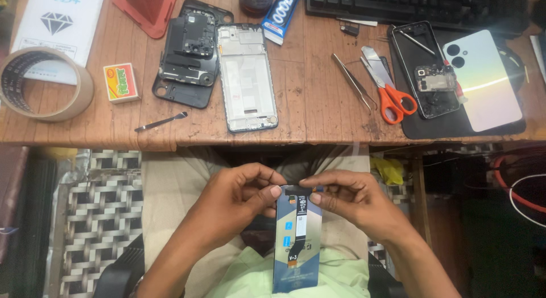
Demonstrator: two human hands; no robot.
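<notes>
Over my lap I hold a phone display panel point(297, 241) upright, back side towards me, with a dark flex cable running down its middle. My left hand point(239, 198) pinches its top left corner with thumb and fingers. My right hand point(347, 198) pinches the top right corner. On the wooden table point(318, 99) above lies an empty phone middle frame point(246, 76), and to its left a black phone body with boards point(190, 53).
The table also bears a tape roll point(42, 84), a small matchbox-like box point(121, 83), a metal spudger point(161, 122), tweezers point(354, 81), orange-handled scissors point(387, 84), a glue tube point(282, 14), a keyboard point(415, 5), and another opened phone point(426, 67) with its pale back cover point(489, 79) on a black mat.
</notes>
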